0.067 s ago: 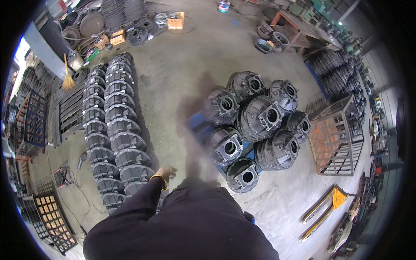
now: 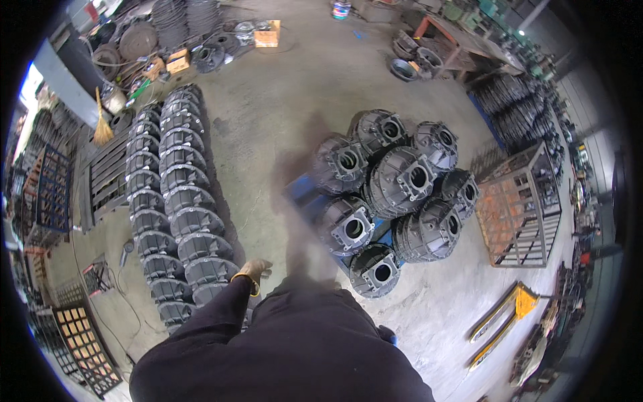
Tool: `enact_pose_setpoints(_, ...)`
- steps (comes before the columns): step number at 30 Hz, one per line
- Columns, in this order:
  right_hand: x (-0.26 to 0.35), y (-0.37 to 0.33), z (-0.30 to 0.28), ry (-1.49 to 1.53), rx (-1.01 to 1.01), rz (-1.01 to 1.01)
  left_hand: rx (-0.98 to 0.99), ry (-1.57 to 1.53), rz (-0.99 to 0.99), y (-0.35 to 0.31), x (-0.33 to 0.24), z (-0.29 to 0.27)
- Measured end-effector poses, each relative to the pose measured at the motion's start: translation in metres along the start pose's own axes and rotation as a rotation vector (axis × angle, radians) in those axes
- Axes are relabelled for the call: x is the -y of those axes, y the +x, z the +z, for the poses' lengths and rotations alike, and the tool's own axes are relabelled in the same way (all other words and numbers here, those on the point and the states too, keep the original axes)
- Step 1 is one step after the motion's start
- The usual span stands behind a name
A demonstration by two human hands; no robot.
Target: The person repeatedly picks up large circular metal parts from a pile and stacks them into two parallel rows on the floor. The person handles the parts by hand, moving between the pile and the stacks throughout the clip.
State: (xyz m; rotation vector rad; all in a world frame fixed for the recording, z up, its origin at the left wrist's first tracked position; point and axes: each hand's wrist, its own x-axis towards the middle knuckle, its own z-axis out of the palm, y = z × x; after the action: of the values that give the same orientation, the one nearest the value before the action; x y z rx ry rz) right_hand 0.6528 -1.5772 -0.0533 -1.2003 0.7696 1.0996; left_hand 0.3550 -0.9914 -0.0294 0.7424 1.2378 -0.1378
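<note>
Low in the frame, just left of centre, the left hand [image 2: 252,271] wears a tan leather work glove with a yellow cuff at the end of a dark sleeve. Its fingers look loosely curled and grasp nothing. It hangs over the near end of a double row of dark grey cast-metal housings [image 2: 175,208], round and ribbed, laid close together on the concrete floor [image 2: 281,100] from the upper left down to the lower left. The right hand is not in view.

Right of centre, a cluster of larger cast housings [image 2: 395,181] with square flanged openings sits heaped on a blue pallet [image 2: 305,191]. To its right stands a rusty orange wire-mesh cage [image 2: 519,208]. At the lower right lies a yellow pallet jack [image 2: 509,315]. An orange cardboard box [image 2: 266,33] sits at the top, left of centre, and a straw broom [image 2: 102,124] leans at the upper left.
</note>
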Motion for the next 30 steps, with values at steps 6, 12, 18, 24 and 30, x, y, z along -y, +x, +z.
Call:
enact_pose_setpoints(6, 0.039, -0.026, 0.037, -1.690, 0.341, -0.991, 0.005, -0.012, 0.025, -0.033, -0.018, 0.015)
enact_pose_setpoints(12, 0.004, -0.034, 0.049, -0.584, 0.059, -0.412, -0.009, -0.080, 0.022, -0.029, -0.017, 0.012)
enact_pose_setpoints(18, -0.005, -0.018, 0.016, -1.038, 0.239, -0.732, -0.040, -0.047, 0.033, -0.016, -0.001, 0.021)
enact_pose_setpoints(24, -0.005, -0.031, -0.004, -1.224, 0.131, -0.709, -0.075, -0.085, -0.017, -0.025, 0.013, 0.051)
enact_pose_setpoints(30, -0.018, -0.015, -0.051, -1.112, 0.062, -0.733, -0.117, 0.002, -0.034, -0.063, 0.015, 0.089)
